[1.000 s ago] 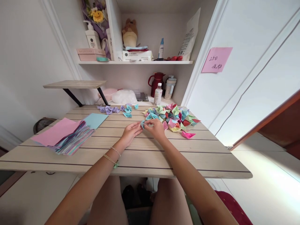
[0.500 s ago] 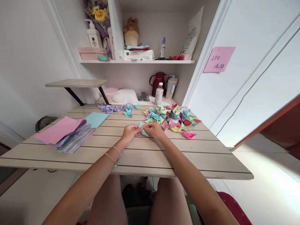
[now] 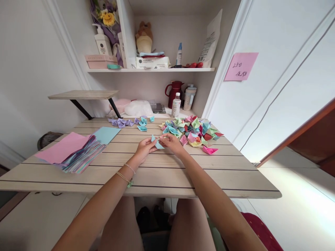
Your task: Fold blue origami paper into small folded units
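Note:
A small light blue folded paper (image 3: 158, 144) is held between my two hands just above the table. My left hand (image 3: 143, 149) pinches its left side with thumb and fingers. My right hand (image 3: 171, 143) has its fingertips closed at the paper's upper right edge; the exact contact is partly hidden. A heap of folded paper boats (image 3: 193, 129) in many colours lies beyond my right hand. Past my left hand, several purple folded papers (image 3: 120, 122) and a few blue folded pieces (image 3: 142, 128) lie near the back of the table.
On the left of the slatted wooden table (image 3: 167, 174) lies a fanned stack of coloured paper (image 3: 83, 155), pink sheet on top, beside a blue sheet (image 3: 107, 134). Behind stand a plastic bottle (image 3: 176, 105), a red jug (image 3: 175, 93) and a tumbler (image 3: 190, 97). A small raised shelf (image 3: 83, 94) stands back left.
The blue paper has turned and opened out somewhat in the fingers, shifting slightly left. My right fingertips have moved toward its upper right edge. The whole view has shifted slightly.

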The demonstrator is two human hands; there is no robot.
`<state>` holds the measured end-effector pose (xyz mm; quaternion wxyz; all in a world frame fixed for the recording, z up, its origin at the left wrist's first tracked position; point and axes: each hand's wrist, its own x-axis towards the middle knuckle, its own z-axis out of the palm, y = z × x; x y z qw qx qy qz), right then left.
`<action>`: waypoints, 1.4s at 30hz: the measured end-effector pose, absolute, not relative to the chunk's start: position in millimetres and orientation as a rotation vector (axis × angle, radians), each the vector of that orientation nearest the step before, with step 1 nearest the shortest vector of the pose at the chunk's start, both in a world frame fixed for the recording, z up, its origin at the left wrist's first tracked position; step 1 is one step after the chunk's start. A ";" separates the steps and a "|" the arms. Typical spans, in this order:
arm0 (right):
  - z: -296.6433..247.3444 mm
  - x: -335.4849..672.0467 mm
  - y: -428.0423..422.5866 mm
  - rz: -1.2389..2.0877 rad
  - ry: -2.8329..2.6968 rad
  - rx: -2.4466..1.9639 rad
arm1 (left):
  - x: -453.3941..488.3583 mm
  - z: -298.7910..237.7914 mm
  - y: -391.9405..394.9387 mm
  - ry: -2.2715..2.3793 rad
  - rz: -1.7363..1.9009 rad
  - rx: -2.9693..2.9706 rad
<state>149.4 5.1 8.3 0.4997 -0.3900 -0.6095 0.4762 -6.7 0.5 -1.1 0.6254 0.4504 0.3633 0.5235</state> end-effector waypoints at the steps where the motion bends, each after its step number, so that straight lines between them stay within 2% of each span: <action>1: 8.5 148.4 5.1 1.106 -1.476 -0.950 | -6.5 -1.9 1.3 0.816 1.257 0.998; 6: 2.0 142.8 5.7 0.907 -1.570 -1.013 | -5.4 -4.9 4.6 0.780 1.335 0.918; 17: -0.3 153.9 9.0 1.464 -1.225 -0.900 | -17.2 2.4 8.1 0.757 1.123 1.141; 32: -0.2 164.6 10.0 1.614 -1.270 -0.983 | -17.6 -3.5 10.4 0.964 1.150 1.265; 42: 0.7 161.4 7.5 1.517 -1.344 -1.012 | -20.9 -10.2 9.6 0.924 1.093 1.315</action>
